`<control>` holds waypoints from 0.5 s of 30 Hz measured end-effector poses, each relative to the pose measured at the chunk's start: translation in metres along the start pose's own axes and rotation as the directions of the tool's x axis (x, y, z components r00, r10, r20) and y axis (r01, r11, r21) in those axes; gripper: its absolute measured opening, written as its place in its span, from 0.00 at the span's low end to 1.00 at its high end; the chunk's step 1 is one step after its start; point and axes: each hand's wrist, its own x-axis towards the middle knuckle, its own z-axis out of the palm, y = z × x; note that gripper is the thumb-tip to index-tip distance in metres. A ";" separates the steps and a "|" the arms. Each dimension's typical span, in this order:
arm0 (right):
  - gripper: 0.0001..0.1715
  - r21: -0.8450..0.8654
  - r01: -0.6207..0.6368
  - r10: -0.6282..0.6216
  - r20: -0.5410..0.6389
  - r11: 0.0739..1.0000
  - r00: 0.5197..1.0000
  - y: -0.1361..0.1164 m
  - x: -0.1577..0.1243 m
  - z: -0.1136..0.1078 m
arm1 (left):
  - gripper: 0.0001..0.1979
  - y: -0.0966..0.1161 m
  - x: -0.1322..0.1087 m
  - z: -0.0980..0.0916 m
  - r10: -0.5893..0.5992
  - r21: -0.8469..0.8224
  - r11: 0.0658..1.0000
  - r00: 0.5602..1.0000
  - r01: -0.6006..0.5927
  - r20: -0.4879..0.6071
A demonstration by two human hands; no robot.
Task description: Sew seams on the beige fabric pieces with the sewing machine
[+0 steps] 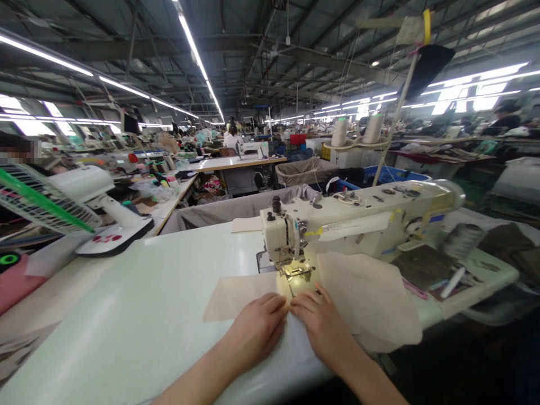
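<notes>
Beige fabric (363, 292) lies under the presser-foot area of a white sewing machine (350, 219), with a broad piece to the right of the needle and a narrower part (236, 295) to the left. Close in front of the lit needle area, my left hand (264, 320) has its fingers closed on the fabric's near edge. My right hand (318, 320) meets it there, thumb and fingers pinching the same edge. Both sets of fingertips almost touch. The needle tip is too small to make out.
A small beige piece (246, 225) lies behind the machine head. On the table's right are a grey thread cone (463, 242), dark cloth and a pink tool (415, 289). A white fan (101, 208) stands at left. Behind the table hangs a grey cloth bin (228, 211).
</notes>
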 end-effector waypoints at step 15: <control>0.22 -0.073 -0.050 0.053 0.044 0.996 0.998 0.011 0.050 -0.003 | 0.15 -0.050 0.030 -0.012 -0.030 -0.008 1.000 0.999 0.030 0.030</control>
